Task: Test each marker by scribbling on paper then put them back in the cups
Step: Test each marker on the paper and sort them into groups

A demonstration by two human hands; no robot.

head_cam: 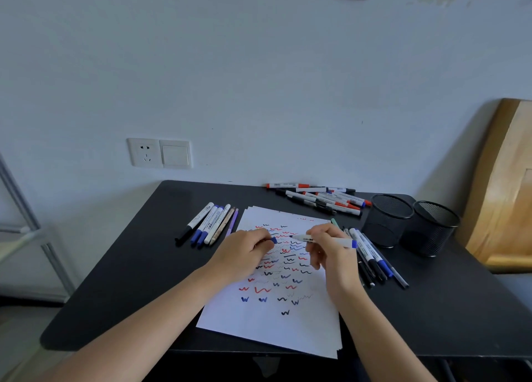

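Both bare forearms reach in from the lower edge and converge toward the middle. The left hand point(244, 252) lies knuckles up, fingers point(259, 237) curled, pinching a cap point(273, 240) at their tips. The right hand point(331, 252) sits opposite, just apart, thumb and forefinger gripping a marker point(342, 242) held level, tip toward the cap. Its other fingers curl loosely beneath.

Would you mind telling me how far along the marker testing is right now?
Done: the white paper sheet carries many red, blue and black scribbles. In hand: the right hand holds an uncapped white blue-ended marker; the left hand pinches its blue cap. Left: both black mesh cups look empty, and loose markers lie on the black table.
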